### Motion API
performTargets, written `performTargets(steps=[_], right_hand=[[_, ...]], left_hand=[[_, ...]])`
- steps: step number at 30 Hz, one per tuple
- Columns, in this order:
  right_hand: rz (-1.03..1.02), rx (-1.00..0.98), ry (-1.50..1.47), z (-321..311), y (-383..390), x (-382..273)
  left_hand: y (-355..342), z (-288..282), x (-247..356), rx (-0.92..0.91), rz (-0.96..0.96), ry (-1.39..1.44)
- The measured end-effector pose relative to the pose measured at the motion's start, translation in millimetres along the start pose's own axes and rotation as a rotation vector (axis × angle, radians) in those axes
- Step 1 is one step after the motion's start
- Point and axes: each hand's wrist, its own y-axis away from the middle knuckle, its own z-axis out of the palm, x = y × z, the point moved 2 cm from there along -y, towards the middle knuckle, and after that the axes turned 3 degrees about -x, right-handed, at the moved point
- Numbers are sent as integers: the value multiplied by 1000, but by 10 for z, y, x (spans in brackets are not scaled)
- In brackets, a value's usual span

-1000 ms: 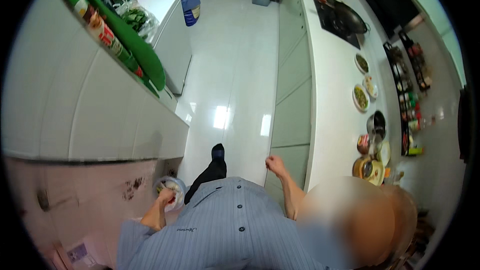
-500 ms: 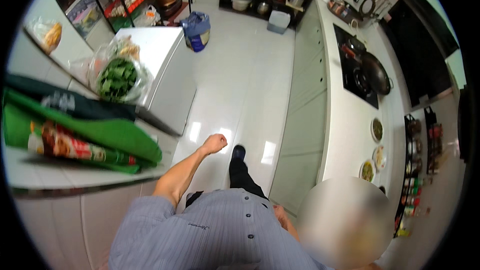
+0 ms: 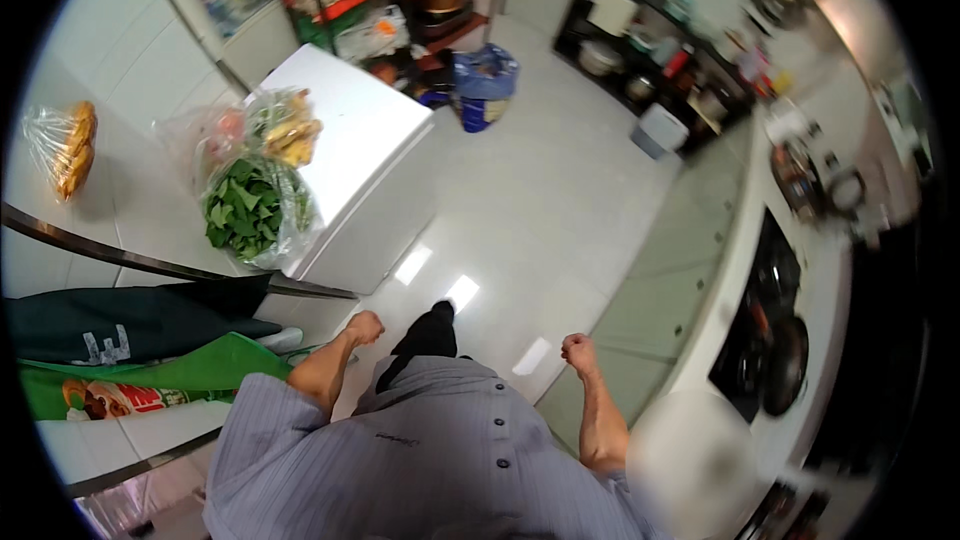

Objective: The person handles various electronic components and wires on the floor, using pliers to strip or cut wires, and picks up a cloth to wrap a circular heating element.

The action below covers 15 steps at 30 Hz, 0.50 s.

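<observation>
And here's the bare left hand, grip curled into a fist, nearside of the boxy white appliance, the bare right hand, curled likewise, well right of it, a clear plastic bag of green leaves atop it, both hands best kept clear of its edge.

Bright, cool light leaves three glare patches on the glossy floor, the rightmost near its edge beside the pale-green cabinets. Fisheye distortion bows the countertop; a hazy blurred disc hides its near end.
</observation>
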Motion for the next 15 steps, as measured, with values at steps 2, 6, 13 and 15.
performTargets(steps=[2,6,13,15], right_hand=[[29,-19,-43,13,-328,-526],[28,-54,-111,30,-812,-990],[199,-83,-160,-228,-933,-938],[32,-103,-152,-417,-1079,-537]], left_hand=[[-251,-133,120,11,-6,83],[-949,-363,750,-7,24,55],[-1863,-998,2816,-173,238,45],[-2103,-1208,3393,-135,275,147]])
